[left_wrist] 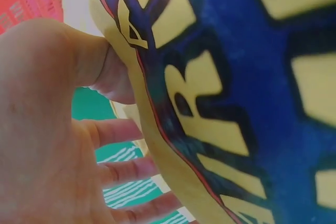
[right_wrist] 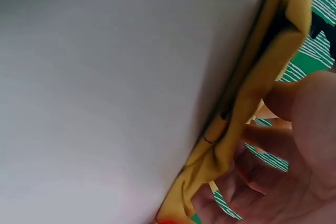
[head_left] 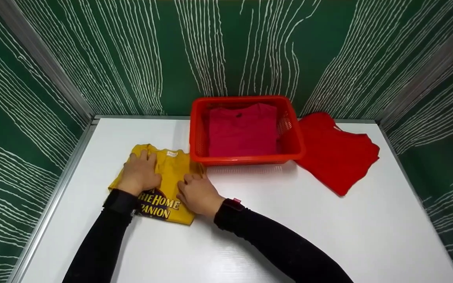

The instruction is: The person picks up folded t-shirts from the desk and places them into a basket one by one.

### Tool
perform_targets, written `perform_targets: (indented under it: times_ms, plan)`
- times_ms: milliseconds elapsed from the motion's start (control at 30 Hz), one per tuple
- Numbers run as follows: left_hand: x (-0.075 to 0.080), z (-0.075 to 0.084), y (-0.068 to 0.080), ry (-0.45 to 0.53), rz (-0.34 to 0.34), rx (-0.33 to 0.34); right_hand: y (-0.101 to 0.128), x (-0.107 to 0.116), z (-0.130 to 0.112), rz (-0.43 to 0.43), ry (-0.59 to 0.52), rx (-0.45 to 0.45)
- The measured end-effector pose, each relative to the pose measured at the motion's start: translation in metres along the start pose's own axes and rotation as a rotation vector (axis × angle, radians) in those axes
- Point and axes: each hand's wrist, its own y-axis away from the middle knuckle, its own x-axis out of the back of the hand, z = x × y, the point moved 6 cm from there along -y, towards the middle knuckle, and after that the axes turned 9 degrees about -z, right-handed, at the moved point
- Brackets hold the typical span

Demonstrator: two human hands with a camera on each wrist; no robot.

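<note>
A folded yellow T-shirt point(head_left: 171, 173) with dark printed lettering lies on the white table point(head_left: 289, 220), just left of a red basket point(head_left: 246, 160). My left hand point(head_left: 142, 169) lies flat on the shirt's left half, fingers pointing to the collar. My right hand point(head_left: 196, 190) rests on the shirt's right edge, close to the basket's front corner. In the left wrist view, the left hand point(left_wrist: 47, 129) shows straight fingers beside the blue print of the shirt point(left_wrist: 236, 103). The right wrist view shows the right hand point(right_wrist: 294, 156) against the shirt's folded edge point(right_wrist: 252, 93).
The red basket holds a folded magenta shirt point(head_left: 243, 129). A red shirt point(head_left: 336, 155) lies on the table to the basket's right. Green patterned walls point(head_left: 132, 59) close in the table at the back and both sides, with metal edging point(head_left: 65, 165) on the left.
</note>
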Motion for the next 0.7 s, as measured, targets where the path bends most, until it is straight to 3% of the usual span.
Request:
perform_targets:
  times_ms: [200,433,700]
  plan:
    - [0.000,0.003,0.006,0.012,-0.018,0.017,0.006,0.001,-0.004,0.007,0.025,0.042]
    - [-0.003,0.016,0.013,-0.009,-0.059,0.016,0.019,0.001,-0.004,-0.026,-0.039,0.077]
    - [-0.006,0.032,0.020,0.026,-0.077,-0.024,0.038,0.001,0.017,0.043,-0.124,0.108]
